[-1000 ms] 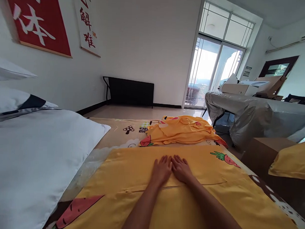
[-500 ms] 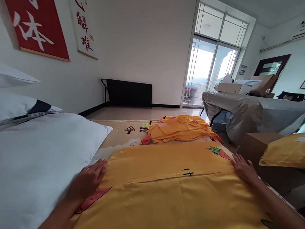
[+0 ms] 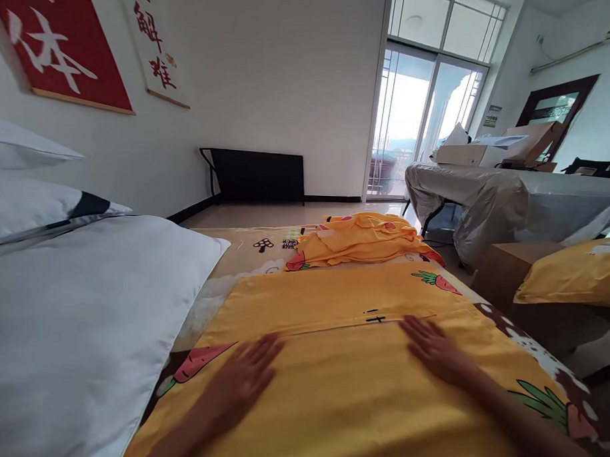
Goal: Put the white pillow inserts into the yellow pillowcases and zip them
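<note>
A yellow pillowcase (image 3: 339, 383) with printed carrots lies spread out flat in front of me, a slit-like opening running across its upper part. My left hand (image 3: 244, 380) rests over its left half, fingers stretched out, slightly blurred. On the right, my right hand (image 3: 435, 350) lies flat with fingers out, its tips at the right part of the slit. Neither hand holds anything. Just beyond the pillowcase sits a crumpled pile of orange-yellow cloth (image 3: 364, 240).
White pillows (image 3: 96, 328) lie along the left side. Underneath is a patterned sheet (image 3: 234, 253). A yellow pillow (image 3: 573, 271) rests beside a cardboard box (image 3: 498, 275) at right. Behind stands a plastic-covered table (image 3: 486, 195); a black folded panel (image 3: 259, 177) leans on the far wall.
Both hands have moved inward from the pillowcase's side edges onto its middle, uncovering the carrot print at left. The view has tilted slightly downward.
</note>
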Motion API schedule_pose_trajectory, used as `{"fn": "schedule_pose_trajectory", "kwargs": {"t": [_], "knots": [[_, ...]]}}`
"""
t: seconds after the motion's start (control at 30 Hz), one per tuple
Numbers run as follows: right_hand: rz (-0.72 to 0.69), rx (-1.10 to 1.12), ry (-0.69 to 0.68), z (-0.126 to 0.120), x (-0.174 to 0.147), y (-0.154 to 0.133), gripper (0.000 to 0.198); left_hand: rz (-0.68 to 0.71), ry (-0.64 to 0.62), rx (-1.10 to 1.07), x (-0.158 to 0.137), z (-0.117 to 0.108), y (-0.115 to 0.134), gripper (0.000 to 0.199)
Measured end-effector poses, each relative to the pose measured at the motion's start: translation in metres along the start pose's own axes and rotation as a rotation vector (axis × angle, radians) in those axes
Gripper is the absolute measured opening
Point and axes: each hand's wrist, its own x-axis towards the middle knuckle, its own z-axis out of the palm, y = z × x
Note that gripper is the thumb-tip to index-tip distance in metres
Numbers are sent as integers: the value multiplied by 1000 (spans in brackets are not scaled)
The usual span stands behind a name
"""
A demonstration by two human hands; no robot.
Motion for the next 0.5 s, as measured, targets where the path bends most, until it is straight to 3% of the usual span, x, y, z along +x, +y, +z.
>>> {"fn": "schedule_pose_trajectory", "kwargs": {"t": [0.13, 0.2, 0.23, 0.3, 0.4, 0.5], "knots": [[217, -129, 59, -3, -61, 105, 60, -109, 119, 158, -72, -7, -72, 48], [326, -177, 106, -3, -80, 124, 62, -89, 172, 209, -89, -8, -79, 46], [344, -193, 129, -2, -84, 120, 62, -65, 186, 211, -89, -10, -72, 46], [280, -194, 158, -1, -79, 83, 59, -20, 175, 162, -72, -15, -35, 49], [84, -69, 147, 3, -52, -24, 57, 27, 33, -14, -19, -20, 59, 58], [14, 130, 75, 11, -25, -124, 65, 104, -78, -165, 23, -11, 139, 58]]}}
